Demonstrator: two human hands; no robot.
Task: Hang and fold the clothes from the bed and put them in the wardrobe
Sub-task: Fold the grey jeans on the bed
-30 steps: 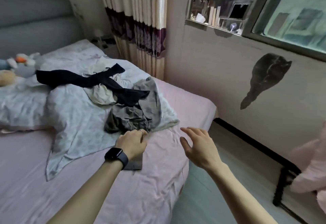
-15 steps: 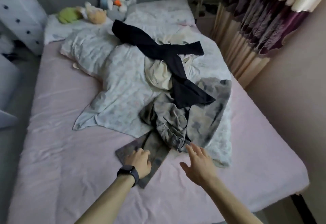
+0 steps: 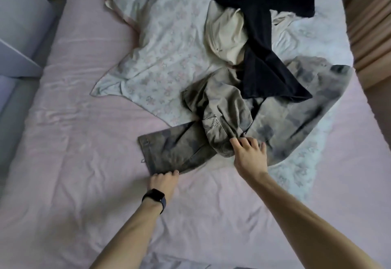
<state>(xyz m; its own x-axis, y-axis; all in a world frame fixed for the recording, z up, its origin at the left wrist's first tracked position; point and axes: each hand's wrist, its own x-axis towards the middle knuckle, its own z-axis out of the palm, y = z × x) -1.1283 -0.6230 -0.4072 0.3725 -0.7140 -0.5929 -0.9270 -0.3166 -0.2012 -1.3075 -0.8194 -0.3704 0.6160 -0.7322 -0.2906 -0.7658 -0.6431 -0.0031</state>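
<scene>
Crumpled grey-green camouflage trousers [image 3: 230, 118] lie in the middle of the pink bed [image 3: 69, 137], one leg stretched toward me. My left hand [image 3: 163, 182], with a black watch on the wrist, grips that leg's hem at its near corner. My right hand [image 3: 249, 154] rests on the bunched middle of the trousers, fingers curling into the cloth. A black garment [image 3: 260, 35] lies across a cream garment [image 3: 224, 33] further back, its end draped over the trousers.
A pale floral quilt [image 3: 160, 42] spreads under the clothes. White furniture [image 3: 17, 25] stands left of the bed. A brownish curtain [image 3: 372, 18] hangs at the right. Bare pink sheet lies in front of and left of the pile.
The view has swung from the wall to straight down over the bed. My left hand slid down the trouser leg to its hem. My right hand reached onto the bunched trousers.
</scene>
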